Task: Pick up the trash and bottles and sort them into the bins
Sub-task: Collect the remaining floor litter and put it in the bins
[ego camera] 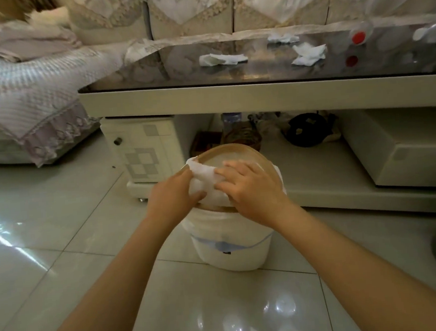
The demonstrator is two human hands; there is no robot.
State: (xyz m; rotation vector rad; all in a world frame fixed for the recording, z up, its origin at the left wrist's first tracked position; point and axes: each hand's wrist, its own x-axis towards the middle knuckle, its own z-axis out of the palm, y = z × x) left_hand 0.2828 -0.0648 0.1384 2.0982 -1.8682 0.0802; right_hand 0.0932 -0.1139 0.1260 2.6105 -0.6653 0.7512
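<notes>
Your left hand [173,192] and right hand [252,186] both pinch a soft, crumpled white tissue [203,178] over the round, tan-rimmed white bin [230,242]. More crumpled tissues [223,59] lie on the far glossy tabletop [152,74].

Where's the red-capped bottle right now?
Red-capped bottle lies on the coffee table, far right, beyond the crumpled tissues.

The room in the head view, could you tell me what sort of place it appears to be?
Most likely a home living room. A sofa with lace-trimmed covers stands beside a glossy-topped coffee table on a shiny tiled floor, and a small white bin stands in front of the table.
</notes>
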